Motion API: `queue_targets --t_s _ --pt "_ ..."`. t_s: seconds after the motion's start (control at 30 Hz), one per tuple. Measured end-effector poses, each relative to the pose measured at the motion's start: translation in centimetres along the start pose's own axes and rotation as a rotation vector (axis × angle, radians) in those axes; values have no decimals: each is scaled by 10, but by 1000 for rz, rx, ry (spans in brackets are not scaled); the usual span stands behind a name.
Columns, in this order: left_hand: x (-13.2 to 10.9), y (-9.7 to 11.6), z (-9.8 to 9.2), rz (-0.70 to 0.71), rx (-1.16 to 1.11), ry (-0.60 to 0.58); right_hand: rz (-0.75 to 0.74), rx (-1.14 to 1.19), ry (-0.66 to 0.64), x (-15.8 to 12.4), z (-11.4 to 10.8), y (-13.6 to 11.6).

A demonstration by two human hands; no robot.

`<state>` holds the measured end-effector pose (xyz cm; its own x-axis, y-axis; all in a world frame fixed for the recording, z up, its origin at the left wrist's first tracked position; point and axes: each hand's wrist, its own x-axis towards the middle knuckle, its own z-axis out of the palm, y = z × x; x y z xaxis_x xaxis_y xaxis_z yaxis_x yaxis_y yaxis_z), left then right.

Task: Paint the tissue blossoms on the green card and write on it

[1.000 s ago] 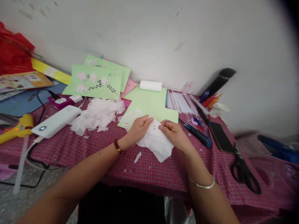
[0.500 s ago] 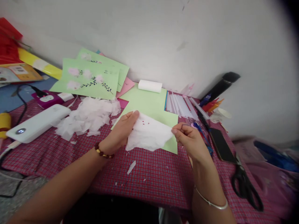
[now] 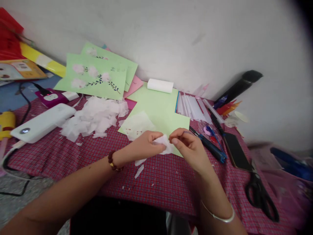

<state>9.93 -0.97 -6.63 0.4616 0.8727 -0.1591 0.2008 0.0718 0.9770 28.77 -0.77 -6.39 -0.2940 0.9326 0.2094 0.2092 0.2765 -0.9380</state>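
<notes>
White rounded power bank: lay at left. Black-handled scissors: lay right, beside black rectangular phone.

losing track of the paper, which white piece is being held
The bunched piece, gripped by the left hand; the red-marked sheet lies spread over the green paper, and the scrap pile sits farther left.

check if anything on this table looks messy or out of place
A loose white strip and tiny bits lie on the checked tablecloth, nearer the front edge than the left hand. They look like strays, apart from the big pile of white pieces.
</notes>
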Motion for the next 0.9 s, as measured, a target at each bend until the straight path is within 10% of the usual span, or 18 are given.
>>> queue_targets --t_s 0.17,0.33,0.53,0.6,0.73,0.9 --pt "0 1 4 51 81 -102 90 -40 -114 -1 6 -4" --pt "1 1 -11 7 120 -102 164 201 103 2 -4 0" --pt "4 0 -28 661 361 958 171 383 282 3 -9 5" --pt "0 1 -19 716 315 845 98 289 274 2 -5 5" --pt "-5 0 13 288 -108 203 -9 48 181 -2 4 2" --pt "2 -10 23 45 -538 23 -15 -102 -11 -3 7 -5"
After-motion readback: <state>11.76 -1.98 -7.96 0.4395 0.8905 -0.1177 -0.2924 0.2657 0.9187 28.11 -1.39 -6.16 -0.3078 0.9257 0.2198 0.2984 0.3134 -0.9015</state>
